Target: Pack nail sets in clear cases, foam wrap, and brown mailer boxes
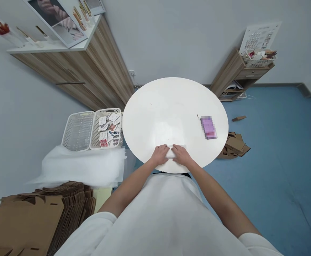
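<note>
Both of my hands are at the near edge of a round white table [171, 96], on either side of a small white bundle [170, 153]. It looks like folded foam sheet, and what may lie inside it is hidden. My left hand [161, 154] grips its left end with the fingers curled. On the right end, my right hand [180, 154] presses in the same way, fingers bent over it. White on white, the bundle's outline is hard to make out. A phone-like purple thing [209, 128], blurred by pixels, lies on the table to the right.
Left of the table stand a white basket [92, 131] of small carded packets and another basket [77, 132] with clear pieces. Nearer are white foam sheets [83, 167] and stacked flat cardboard boxes [30, 220]. Cardboard pieces [235, 144] lie on the floor at right. Cabinets [102, 64] stand behind.
</note>
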`<state>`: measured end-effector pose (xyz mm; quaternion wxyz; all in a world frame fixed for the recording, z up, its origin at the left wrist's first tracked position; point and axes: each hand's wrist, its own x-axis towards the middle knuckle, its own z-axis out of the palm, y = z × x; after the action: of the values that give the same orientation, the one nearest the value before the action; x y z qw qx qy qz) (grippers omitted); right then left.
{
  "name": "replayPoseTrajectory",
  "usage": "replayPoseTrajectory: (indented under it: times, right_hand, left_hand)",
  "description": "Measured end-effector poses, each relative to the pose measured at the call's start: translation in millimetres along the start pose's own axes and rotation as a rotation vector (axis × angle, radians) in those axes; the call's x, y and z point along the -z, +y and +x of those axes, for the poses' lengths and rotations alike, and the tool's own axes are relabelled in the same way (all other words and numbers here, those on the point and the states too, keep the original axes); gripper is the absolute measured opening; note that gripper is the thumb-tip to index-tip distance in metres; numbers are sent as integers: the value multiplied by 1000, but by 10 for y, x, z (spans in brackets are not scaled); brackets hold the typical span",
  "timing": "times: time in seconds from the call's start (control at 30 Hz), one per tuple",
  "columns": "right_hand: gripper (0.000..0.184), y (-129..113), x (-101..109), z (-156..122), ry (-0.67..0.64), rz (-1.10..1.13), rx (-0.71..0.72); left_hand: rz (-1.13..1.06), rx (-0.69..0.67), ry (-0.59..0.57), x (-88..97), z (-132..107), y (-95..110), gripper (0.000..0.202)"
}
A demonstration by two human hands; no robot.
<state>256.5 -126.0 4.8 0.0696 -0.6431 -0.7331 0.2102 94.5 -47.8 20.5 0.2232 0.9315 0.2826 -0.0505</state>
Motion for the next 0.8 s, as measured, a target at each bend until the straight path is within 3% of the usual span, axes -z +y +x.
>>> replayPoseTrajectory:
  times: [0.13, 0.3, 0.4, 0.53, 0.8]
  right_hand:
    - [42, -91, 40, -136, -34, 142, -12]
    - [35, -186, 205, -271, -151, 383, -151]
    - [30, -173, 294, -204, -104, 427, -203]
    - [28, -91, 352, -22, -108, 484, -322]
    - [27, 121, 201, 80, 63, 594, -557]
  left_hand:
    - [-105, -43, 6, -27, -110, -31, 52]
    - [-329, -3, -80, -7, -223, -81, 35]
    - [-387, 37, -29, 31, -192, -106, 27]
    - [-443, 138, 18, 118, -125, -159, 34]
    - [-498, 430, 107, 95, -148, -383, 23]
